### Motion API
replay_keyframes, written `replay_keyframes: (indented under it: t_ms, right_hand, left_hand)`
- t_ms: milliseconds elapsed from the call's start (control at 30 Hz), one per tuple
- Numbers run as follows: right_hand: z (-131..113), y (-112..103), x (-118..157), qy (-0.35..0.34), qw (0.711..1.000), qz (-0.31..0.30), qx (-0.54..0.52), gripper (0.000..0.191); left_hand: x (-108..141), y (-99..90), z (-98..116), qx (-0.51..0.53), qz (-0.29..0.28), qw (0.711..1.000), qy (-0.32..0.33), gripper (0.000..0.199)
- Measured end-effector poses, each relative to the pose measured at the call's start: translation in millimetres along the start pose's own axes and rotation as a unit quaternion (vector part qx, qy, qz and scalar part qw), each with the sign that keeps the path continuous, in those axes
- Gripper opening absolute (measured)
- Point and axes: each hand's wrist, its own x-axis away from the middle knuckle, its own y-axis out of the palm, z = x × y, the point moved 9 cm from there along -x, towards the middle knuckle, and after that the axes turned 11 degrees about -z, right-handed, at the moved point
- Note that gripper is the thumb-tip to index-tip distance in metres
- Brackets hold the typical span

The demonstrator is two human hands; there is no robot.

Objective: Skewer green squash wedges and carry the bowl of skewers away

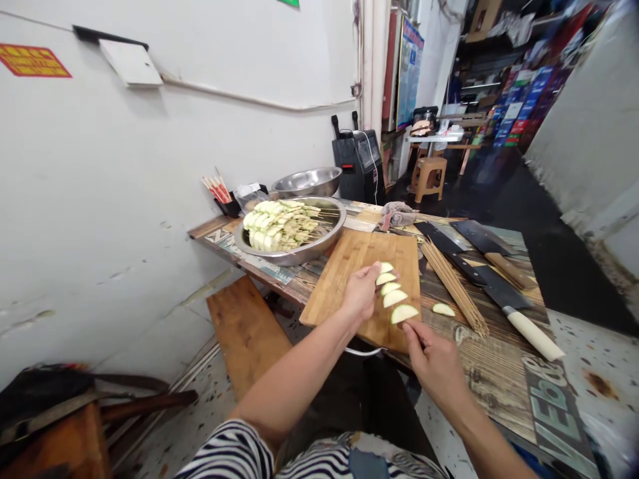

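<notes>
Fingers hold vegetable slices beside loose skewers, cleaver beyond.

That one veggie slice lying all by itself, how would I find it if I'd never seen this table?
Start at the wooden cutting board in the middle of the table. Just off its right edge, next to the bundle of bamboo sticks, lies a single pale green slice. It sits alone on the dark tabletop, while the other slices line up between the two hands.

Matt wooden cutting board, glossy metal basin, bamboo skewers
</notes>
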Motion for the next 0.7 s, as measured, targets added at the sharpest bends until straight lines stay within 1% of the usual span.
replay_keyframes:
  t_ms: [67,100,167,233,300,333,400,467,533,600,667,700]
  right_hand:
    - [8,-3,-1,-0.007,0.999,-0.011,0.036,0.035]
    - [13,-5,-2,-0.009,0.998,-0.018,0.061,0.037]
    - [26,-8,-7,-0.009,0.992,-0.047,0.120,0.040]
    - [41,-5,-16,0.003,0.977,-0.099,0.189,0.042]
    - [56,4,-31,0.024,0.953,-0.168,0.249,0.041]
    - [62,9,-39,0.033,0.942,-0.196,0.271,0.040]
    - [67,18,-59,0.043,0.927,-0.226,0.297,0.039]
    - [67,25,-79,0.046,0.920,-0.233,0.312,0.038]
    - [68,28,-96,0.050,0.912,-0.242,0.328,0.038]
    - [74,18,-109,0.063,0.904,-0.248,0.344,0.045]
    - [90,-3,-119,0.087,0.894,-0.247,0.364,0.058]
    - [102,-17,-124,0.105,0.888,-0.244,0.376,0.060]
  left_hand:
    - [1,-11.5,6,-0.027,-0.001,1.000,0.004,0.033]
    - [2,-21.8,13,-0.056,0.011,0.998,0.022,0.030]
    - [7,-46.8,33,-0.145,0.050,0.984,0.095,0.019]
    - [16,-66.8,52,-0.255,0.079,0.948,0.174,0.017]
    - [23,-77.0,62,-0.351,0.079,0.906,0.223,0.020]
    - [25,-78.5,62,-0.387,0.066,0.889,0.235,0.021]
    - [25,-76.2,59,-0.430,0.024,0.870,0.241,0.027]
    - [25,-69.9,53,-0.454,-0.017,0.858,0.240,0.030]
    - [22,-64.0,47,-0.486,-0.039,0.843,0.228,0.032]
    - [19,-60.3,42,-0.524,-0.047,0.822,0.217,0.029]
    - [16,-56.6,38,-0.565,-0.060,0.795,0.214,0.026]
    - [15,-54.5,36,-0.587,-0.067,0.777,0.216,0.026]
